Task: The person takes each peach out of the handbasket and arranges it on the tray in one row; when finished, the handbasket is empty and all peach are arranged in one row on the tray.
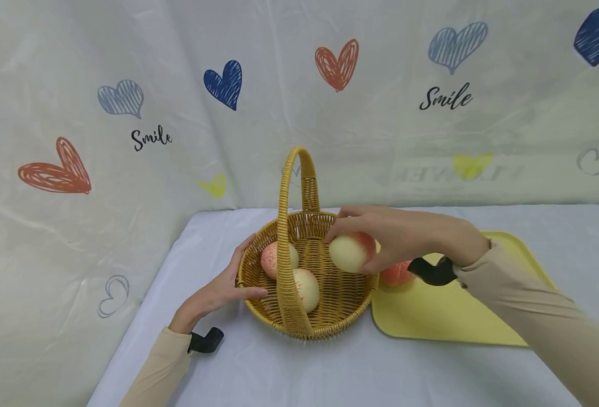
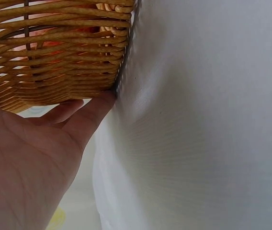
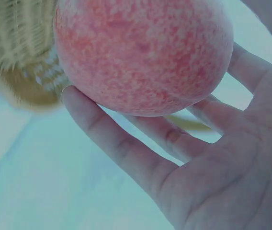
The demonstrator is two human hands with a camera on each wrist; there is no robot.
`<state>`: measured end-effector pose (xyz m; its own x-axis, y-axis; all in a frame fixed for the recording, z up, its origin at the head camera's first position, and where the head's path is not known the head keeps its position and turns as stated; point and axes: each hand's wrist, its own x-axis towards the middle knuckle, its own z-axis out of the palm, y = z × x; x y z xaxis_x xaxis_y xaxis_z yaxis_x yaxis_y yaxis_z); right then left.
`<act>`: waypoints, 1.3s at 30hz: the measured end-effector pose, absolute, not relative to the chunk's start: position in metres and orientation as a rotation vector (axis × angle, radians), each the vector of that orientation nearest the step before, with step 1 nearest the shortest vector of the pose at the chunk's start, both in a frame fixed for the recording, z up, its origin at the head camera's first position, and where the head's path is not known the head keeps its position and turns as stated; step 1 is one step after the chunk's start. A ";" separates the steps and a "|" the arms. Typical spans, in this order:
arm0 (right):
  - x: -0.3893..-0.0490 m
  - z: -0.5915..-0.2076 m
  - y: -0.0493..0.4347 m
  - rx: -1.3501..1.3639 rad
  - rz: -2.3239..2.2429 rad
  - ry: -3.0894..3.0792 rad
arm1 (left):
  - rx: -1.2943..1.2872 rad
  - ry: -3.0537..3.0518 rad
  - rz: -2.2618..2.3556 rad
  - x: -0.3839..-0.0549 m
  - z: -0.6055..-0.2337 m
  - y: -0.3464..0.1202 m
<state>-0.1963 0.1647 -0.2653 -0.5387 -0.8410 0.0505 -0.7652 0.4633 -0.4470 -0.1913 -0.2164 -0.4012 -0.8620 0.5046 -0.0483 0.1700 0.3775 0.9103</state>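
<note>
My right hand [image 1: 381, 229] holds a pale peach with a red blush [image 1: 349, 252] over the right part of the wicker basket [image 1: 337, 323]. The right wrist view shows its speckled pink side [image 3: 145, 52] between the spread fingers. Two more peaches lie in the basket: a pink one [image 1: 270, 260] at the left and a cream one [image 1: 307, 291] nearer the front, both partly behind the tall handle [image 1: 283, 226]. My left hand [image 1: 223, 288] grips the basket's left side, thumb over the rim, fingers along the outer wall and low near the cloth in the left wrist view.
A yellow tray [image 1: 447, 316] lies right of the basket, partly under my right forearm. On it, by the basket, sits a red peach [image 1: 397, 274]. White cloth [image 1: 350, 373] covers the table, and a heart-printed white curtain [image 1: 279, 113] hangs behind and at the left.
</note>
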 end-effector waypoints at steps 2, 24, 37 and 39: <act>-0.191 -0.257 0.179 -1.377 -0.657 2.563 | 0.588 2.326 1.477 -0.191 -0.401 -0.216; -0.172 -0.319 0.322 -1.101 -0.685 2.866 | 0.581 2.326 1.476 -0.193 -0.404 -0.218; -0.183 -0.360 0.325 -1.087 -0.622 2.895 | 0.571 2.347 1.460 -0.192 -0.405 -0.217; -0.184 -0.360 0.321 -1.048 -0.577 2.920 | 0.571 2.354 1.456 -0.192 -0.404 -0.218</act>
<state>-0.1842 0.3213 -0.3598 -0.7791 -0.6123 0.1344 -0.6174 0.7123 -0.3338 -0.1923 -0.2177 -0.4041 -0.8711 0.4881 -0.0551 0.1686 0.4023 0.8998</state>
